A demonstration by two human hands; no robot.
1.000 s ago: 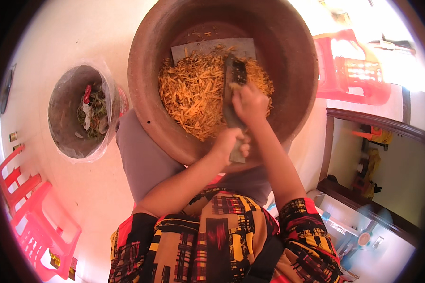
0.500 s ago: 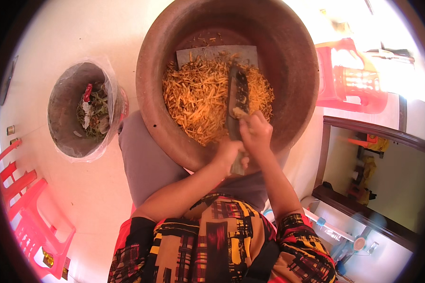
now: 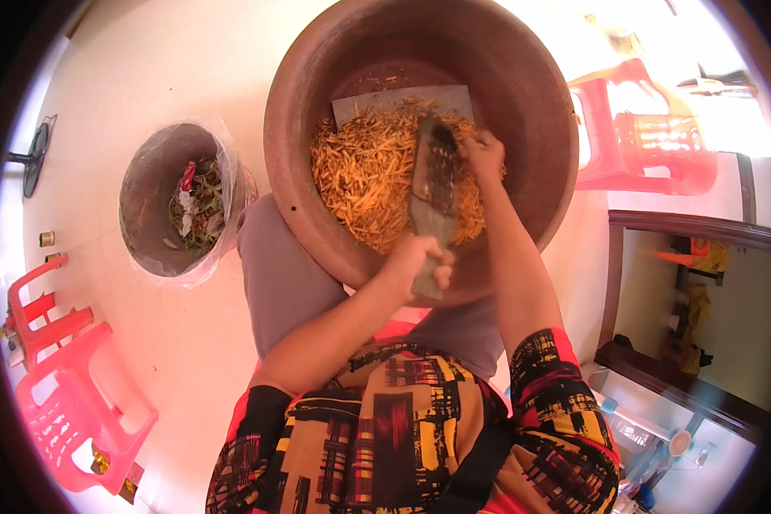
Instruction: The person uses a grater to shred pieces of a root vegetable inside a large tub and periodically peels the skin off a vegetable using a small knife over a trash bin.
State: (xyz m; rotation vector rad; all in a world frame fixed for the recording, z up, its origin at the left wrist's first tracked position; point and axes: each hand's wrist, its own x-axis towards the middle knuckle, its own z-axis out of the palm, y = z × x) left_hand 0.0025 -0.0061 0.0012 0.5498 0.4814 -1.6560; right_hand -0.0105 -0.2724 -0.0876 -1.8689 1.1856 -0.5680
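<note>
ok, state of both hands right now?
Left hand: closed, holding the grater-like board by its lower end.
Right hand: fingers look curled, by the orange shreds; can't tell if it holds anything.

The big brown basin (image 3: 535,128) gets its far rim chopped off by the top edge. Inside it, the grater (image 3: 437,171) is kinda smeared, the left hand (image 3: 417,264) covers a bit of its handle, and I can't tell what the right hand (image 3: 486,158) is pinching, if anything. Shreds (image 3: 364,171) bury the grey board's (image 3: 445,97) lower part. Below the basin, the patterned shirt (image 3: 385,428) runs out of frame.
</note>
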